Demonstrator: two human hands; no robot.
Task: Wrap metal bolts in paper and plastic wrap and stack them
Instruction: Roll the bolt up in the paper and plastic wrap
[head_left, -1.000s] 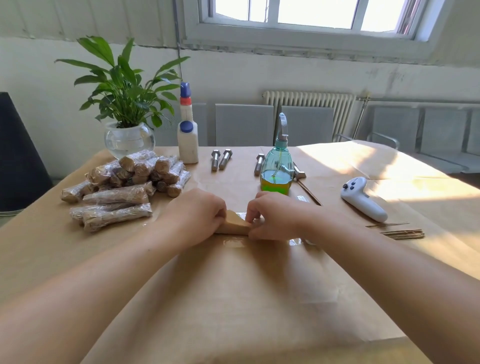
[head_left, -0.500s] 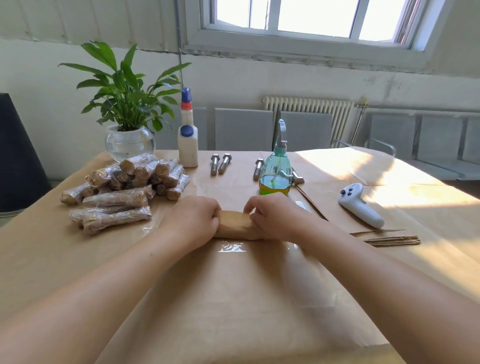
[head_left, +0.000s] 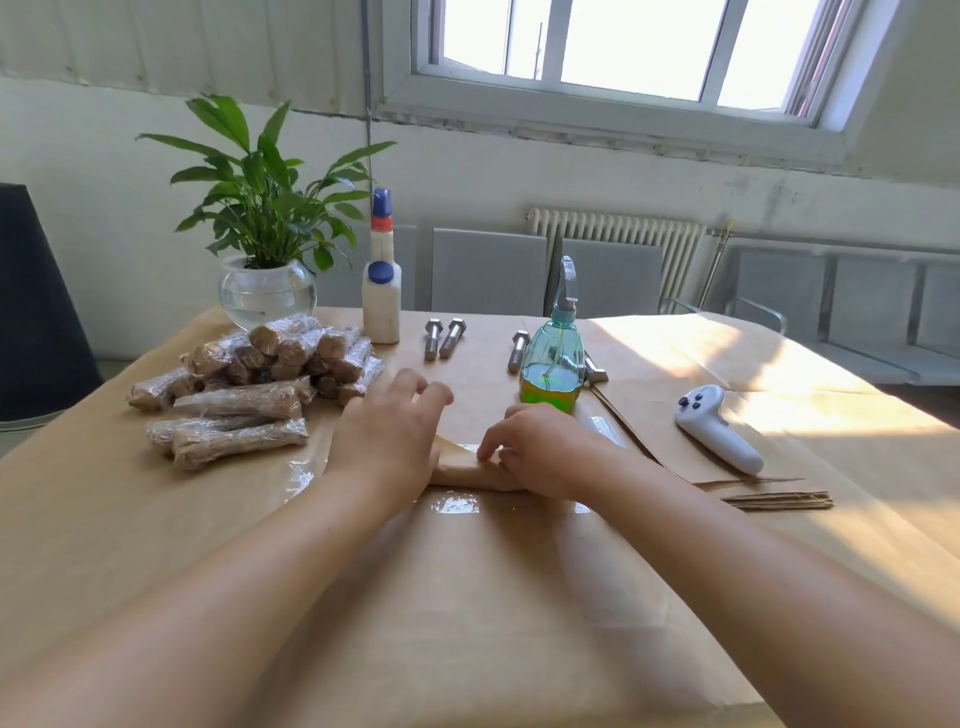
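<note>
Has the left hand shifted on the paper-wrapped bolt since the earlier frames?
Yes. The left hand has opened; its fingers now reach past the paper-wrapped bolt toward the bare bolts, no longer curled around its end.

Paper-covered table (head_left: 93, 519), stack of wrapped bolts (head_left: 249, 384) at left, plant bowl (head_left: 267, 296), glue bottle (head_left: 382, 306), bare bolts (head_left: 441, 338) centre, spray bottle (head_left: 551, 364), white controller (head_left: 719, 428) at right, paper strips (head_left: 774, 500)

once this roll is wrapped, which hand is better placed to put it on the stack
Left. The left hand is nearer the stack of wrapped bolts; the right hand would cross over.
</note>
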